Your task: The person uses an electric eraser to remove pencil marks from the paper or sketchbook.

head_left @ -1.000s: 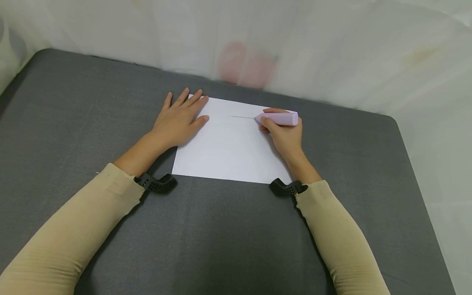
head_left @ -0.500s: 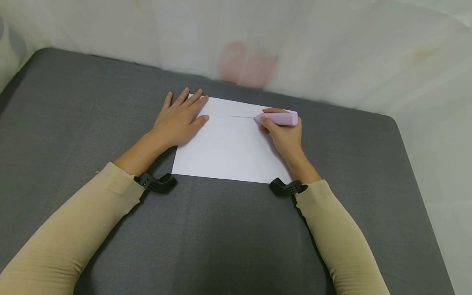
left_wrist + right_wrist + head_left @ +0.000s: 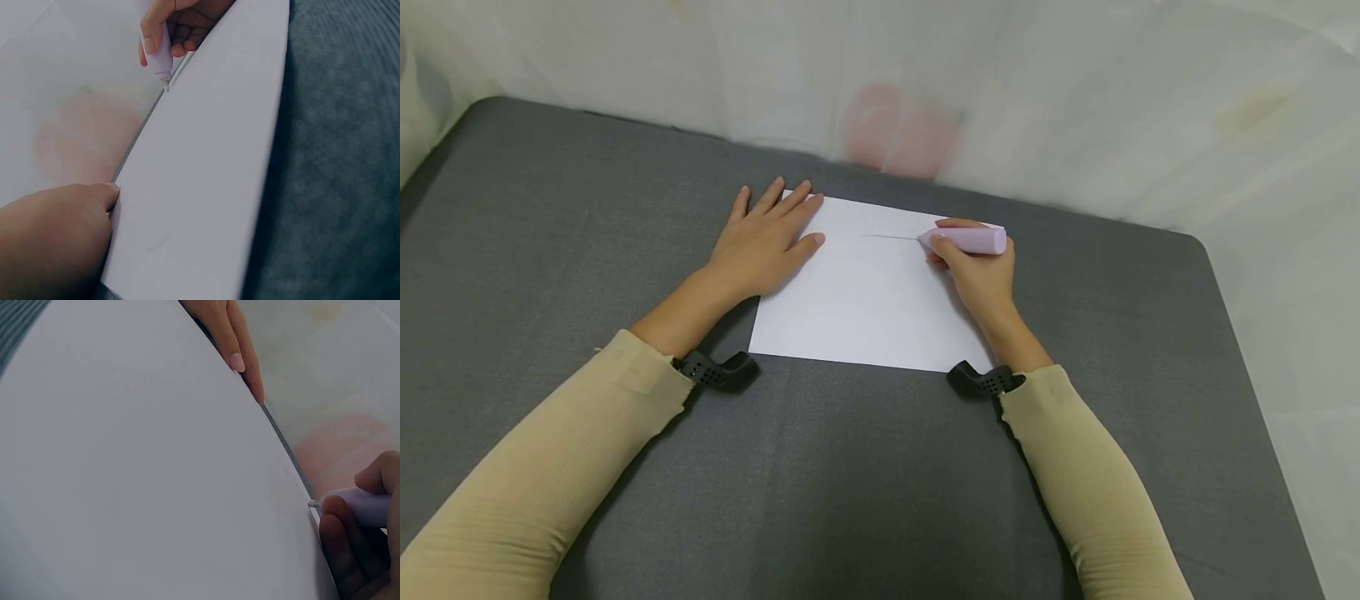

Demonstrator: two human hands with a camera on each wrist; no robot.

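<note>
A white sheet of paper (image 3: 865, 300) lies on the dark grey table (image 3: 587, 217). My left hand (image 3: 763, 242) rests flat on the sheet's far left corner, fingers straight. My right hand (image 3: 977, 267) grips a pale pink pen (image 3: 966, 241) near the far right corner, its tip touching the paper at the end of a thin drawn line (image 3: 891, 237). In the left wrist view the pen (image 3: 158, 56) tip meets the paper (image 3: 200, 187) by its far edge. The right wrist view shows the pen (image 3: 359, 506) held in curled fingers and the left hand's fingers (image 3: 237, 350) on the sheet (image 3: 137, 462).
A white translucent curtain (image 3: 1000, 100) with a pink blur behind it hangs along the table's far and right sides. Black wrist camera mounts (image 3: 718, 371) sit at both cuffs of the beige sleeves. The table's right edge (image 3: 1247, 358) is near my right arm.
</note>
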